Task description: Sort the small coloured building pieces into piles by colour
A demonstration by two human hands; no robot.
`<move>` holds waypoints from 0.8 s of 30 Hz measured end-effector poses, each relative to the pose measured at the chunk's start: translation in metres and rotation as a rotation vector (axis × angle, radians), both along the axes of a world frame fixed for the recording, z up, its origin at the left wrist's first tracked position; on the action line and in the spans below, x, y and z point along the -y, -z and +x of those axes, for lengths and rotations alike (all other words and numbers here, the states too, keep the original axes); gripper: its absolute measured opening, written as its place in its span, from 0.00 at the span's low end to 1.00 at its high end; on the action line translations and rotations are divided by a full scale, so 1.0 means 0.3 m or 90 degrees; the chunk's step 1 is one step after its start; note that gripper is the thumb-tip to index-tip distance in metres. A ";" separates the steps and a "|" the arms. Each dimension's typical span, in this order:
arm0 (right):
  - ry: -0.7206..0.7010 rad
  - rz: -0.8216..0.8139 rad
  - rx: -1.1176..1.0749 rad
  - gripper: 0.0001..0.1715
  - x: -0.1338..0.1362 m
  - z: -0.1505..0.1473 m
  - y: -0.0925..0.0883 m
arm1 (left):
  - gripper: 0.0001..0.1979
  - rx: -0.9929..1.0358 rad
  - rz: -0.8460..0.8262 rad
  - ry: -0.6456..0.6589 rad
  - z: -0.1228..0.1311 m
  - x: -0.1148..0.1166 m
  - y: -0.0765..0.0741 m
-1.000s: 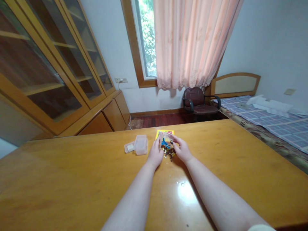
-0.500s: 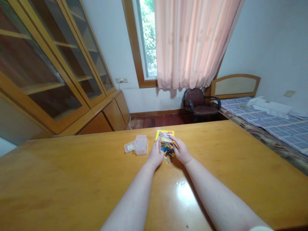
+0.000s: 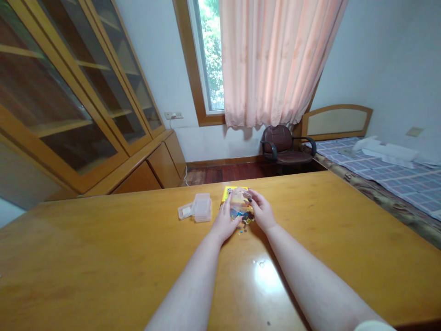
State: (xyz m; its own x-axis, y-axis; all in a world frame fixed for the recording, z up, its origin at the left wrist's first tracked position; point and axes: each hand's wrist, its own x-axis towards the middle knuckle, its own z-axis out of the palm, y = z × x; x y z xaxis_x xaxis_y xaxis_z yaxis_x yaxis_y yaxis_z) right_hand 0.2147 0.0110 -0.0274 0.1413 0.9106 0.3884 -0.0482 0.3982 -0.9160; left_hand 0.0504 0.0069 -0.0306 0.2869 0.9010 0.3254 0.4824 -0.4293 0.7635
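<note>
A clear plastic box (image 3: 240, 200) is held between my two hands, tilted above a small heap of tiny plastic pieces (image 3: 248, 217) in blue, black and yellow. My left hand (image 3: 223, 225) grips its left side, with the thumb stretched toward the heap. On the opposite side, the fingers of my right hand (image 3: 263, 213) are closed on the box's edge. Behind the box lies a yellow printed packet (image 3: 226, 193), partly covered. A few loose pieces are scattered on the table just in front of the heap.
Left of my hands, a stack of clear plastic boxes (image 3: 202, 208) stands beside a small clear case (image 3: 185, 211) with something white in it. The wooden table (image 3: 103, 257) spreads all around. Beyond its far edge are an office chair (image 3: 280, 145) and a bed (image 3: 389, 165).
The box has tipped, and the blue and yellow pieces seen through it before now show less. More dark pieces lie in the heap. My right hand has shifted slightly up and right.
</note>
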 end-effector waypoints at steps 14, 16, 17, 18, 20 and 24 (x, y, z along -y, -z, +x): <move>-0.197 -0.165 -0.257 0.35 0.010 -0.056 0.014 | 0.45 -0.205 0.056 0.033 -0.008 0.033 -0.056; -0.188 -0.171 -0.275 0.35 0.006 -0.056 0.008 | 0.39 -0.201 0.076 0.011 -0.009 0.033 -0.058; -0.180 -0.174 -0.284 0.35 0.004 -0.056 0.005 | 0.37 -0.197 0.087 -0.004 -0.008 0.033 -0.056; -0.169 -0.177 -0.292 0.35 0.003 -0.056 0.003 | 0.36 -0.194 0.100 -0.016 -0.006 0.032 -0.053; -0.148 -0.181 -0.299 0.35 0.001 -0.058 0.003 | 0.34 -0.191 0.129 -0.020 -0.001 0.030 -0.045; -0.137 -0.172 -0.285 0.35 0.000 -0.060 0.010 | 0.27 -0.177 0.211 -0.037 -0.007 0.021 -0.046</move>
State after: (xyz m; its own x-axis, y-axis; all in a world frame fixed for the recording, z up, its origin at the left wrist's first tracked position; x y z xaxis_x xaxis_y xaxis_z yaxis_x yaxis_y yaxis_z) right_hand 0.1967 0.0109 -0.0304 0.0393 0.9959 0.0817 -0.5092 0.0903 -0.8559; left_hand 0.0483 0.0006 -0.0166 0.3561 0.7782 0.5173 0.6806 -0.5953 0.4271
